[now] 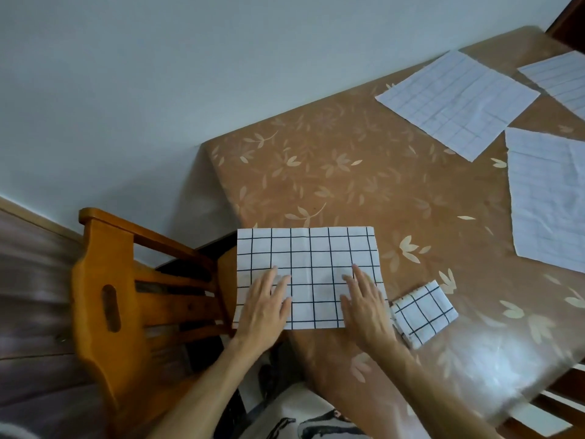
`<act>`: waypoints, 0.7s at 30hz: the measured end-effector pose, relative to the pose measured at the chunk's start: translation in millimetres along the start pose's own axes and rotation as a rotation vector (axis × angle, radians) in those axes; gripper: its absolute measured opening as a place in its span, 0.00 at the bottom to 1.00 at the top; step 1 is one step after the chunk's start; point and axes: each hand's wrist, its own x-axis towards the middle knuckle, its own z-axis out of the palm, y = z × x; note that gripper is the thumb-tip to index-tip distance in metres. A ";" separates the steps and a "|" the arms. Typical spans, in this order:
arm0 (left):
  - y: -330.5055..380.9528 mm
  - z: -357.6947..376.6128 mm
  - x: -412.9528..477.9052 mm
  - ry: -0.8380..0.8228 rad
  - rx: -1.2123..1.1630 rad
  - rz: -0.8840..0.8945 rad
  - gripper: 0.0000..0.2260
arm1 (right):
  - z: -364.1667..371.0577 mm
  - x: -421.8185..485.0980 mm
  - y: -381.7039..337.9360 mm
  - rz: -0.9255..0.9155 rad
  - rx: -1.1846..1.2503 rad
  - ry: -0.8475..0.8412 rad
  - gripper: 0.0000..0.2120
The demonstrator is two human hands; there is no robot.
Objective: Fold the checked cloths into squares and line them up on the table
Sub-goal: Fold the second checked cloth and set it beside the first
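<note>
At the table's (348, 172) near left corner, checked cloth (305, 258) lying flat, left hand (266, 304) and right hand (364, 304) pressing it with straight fingers, folded square (424, 312) just right, three unfolded cloths (459, 103) far right.

A: Left hand (266, 304)?
B: Palm down, flat. Fingers straight, slightly spread, pointing away from the body.
A: Right hand (364, 307)?
B: Same pose: flat, palm down, fingers straight. Thumbs face each other, hands apart.
A: Arms?
B: Left forearm (212, 391) and right forearm (418, 394) bare, entering from below, angled inward toward the hands.
</note>
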 end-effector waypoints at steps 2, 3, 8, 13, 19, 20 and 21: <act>16.2 10.7 9.1 -0.080 0.056 0.050 0.21 | 12.8 11.7 -11.7 -0.067 -0.023 -0.109 0.24; 21.1 15.8 12.7 -0.115 0.092 0.065 0.22 | 19.3 16.7 -15.1 -0.098 -0.036 -0.149 0.25; 15.8 34.8 16.1 -0.193 0.208 0.070 0.27 | 41.7 30.5 -1.9 -0.185 -0.146 -0.192 0.29; -5.5 32.7 9.1 -0.209 0.213 -0.052 0.34 | 27.5 30.0 42.9 -0.058 -0.211 -0.148 0.35; -14.0 30.4 3.0 -0.128 0.026 -0.286 0.34 | 14.8 32.0 50.5 -0.044 -0.231 -0.180 0.36; -18.1 27.6 0.6 -0.090 -0.091 -0.432 0.33 | 14.9 31.9 49.1 -0.042 -0.232 -0.175 0.36; -23.8 24.1 -1.4 -0.077 -0.244 -0.580 0.33 | 14.7 31.3 48.2 -0.037 -0.230 -0.168 0.36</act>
